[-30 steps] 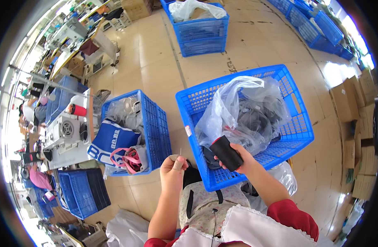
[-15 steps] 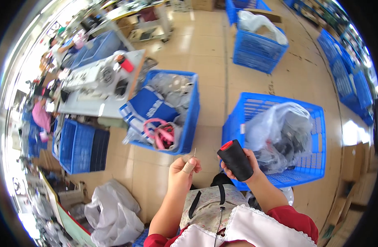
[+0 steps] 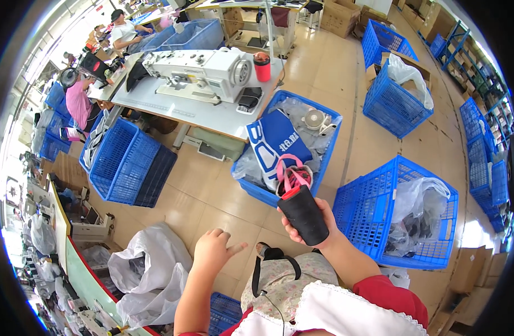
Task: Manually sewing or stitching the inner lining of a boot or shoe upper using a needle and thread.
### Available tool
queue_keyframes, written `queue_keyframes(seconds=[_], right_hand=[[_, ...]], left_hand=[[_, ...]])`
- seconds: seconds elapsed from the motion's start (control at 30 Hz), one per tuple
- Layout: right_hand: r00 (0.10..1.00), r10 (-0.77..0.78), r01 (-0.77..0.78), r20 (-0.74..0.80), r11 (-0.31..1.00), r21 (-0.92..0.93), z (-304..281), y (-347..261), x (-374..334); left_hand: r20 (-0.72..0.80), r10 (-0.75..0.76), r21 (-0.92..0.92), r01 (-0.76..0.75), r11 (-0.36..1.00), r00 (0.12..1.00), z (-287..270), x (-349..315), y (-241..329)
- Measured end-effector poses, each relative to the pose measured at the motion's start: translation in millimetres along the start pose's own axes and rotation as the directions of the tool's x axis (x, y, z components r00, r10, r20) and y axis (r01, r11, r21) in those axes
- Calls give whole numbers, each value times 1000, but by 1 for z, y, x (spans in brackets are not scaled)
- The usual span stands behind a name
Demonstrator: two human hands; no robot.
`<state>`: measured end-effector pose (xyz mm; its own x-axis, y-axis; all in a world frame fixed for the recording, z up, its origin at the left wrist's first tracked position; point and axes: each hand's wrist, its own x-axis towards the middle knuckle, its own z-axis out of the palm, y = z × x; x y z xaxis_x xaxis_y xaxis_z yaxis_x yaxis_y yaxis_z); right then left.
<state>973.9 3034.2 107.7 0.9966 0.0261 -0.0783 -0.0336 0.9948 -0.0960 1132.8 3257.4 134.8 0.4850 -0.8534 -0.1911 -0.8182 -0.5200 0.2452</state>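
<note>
In my right hand [image 3: 323,224] is a large spool of black thread [image 3: 305,215] with a red end, tilted up to the left. My fingers wrap round its far side and underside. My left hand [image 3: 215,250] hovers over the floor to the left, its thumb stretched out toward the spool and nothing visible in it. Just beyond the spool, a blue crate [image 3: 324,180] holds clear plastic bags, a blue-and-white bag [image 3: 283,140] and a small pouch with pink handles [image 3: 295,175].
A sewing machine [image 3: 203,73] stands on a table [image 3: 167,109] at the far left, a red cup [image 3: 262,67] beside it. To my right is a blue crate [image 3: 363,210] with plastic bags. White sacks [image 3: 150,252] lie at lower left. Two people work at the far left.
My view has swung left, bringing the sewing machine nearer the middle. My left hand has moved away from the spool, its thumb now extended; the thin needle-like thing at its fingertips no longer shows.
</note>
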Motion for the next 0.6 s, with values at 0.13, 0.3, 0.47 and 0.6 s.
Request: queue_keyframes(seconds=[0.13, 0.3, 0.47, 0.6], right_hand=[[992, 129, -128, 7, 978, 167, 17, 23, 34], [982, 187, -184, -5, 971, 156, 36, 39, 66], [969, 248, -249, 20, 965, 87, 38, 45, 79], [958, 285, -283, -27, 958, 52, 37, 36, 87]], left_hand=[[-371, -103, -221, 20, 975, 923, -5, -13, -26], [-693, -159, -470, -274, 839, 703, -38, -5, 2], [-721, 13, -351, -381, 856, 693, -57, 12, 10], [-680, -25, -392, -335, 857, 732, -58, 22, 8]])
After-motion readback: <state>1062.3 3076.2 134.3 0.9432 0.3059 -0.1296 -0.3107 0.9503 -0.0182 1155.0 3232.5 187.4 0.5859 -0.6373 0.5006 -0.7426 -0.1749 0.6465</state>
